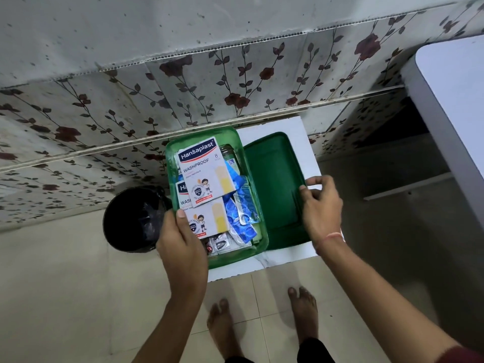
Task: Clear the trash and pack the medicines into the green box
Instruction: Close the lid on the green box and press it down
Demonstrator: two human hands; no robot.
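Note:
The green box (175,142) stands on a small white table, packed with two white Hansaplast plaster packets (201,169), blue blister strips (239,221) and dark tablet strips near its front. My left hand (180,239) grips the box's near left corner, thumb resting on the lower plaster packet. To the right of the box lies the dark green lid (272,184), flat on the table. My right hand (320,205) pinches the lid's right edge between fingers and thumb.
A black bin (131,221) lined with a dark bag stands on the floor left of the white table (301,142). A flower-patterned wall rises behind. A pale counter (455,95) juts in at right. My bare feet stand on the tiled floor below.

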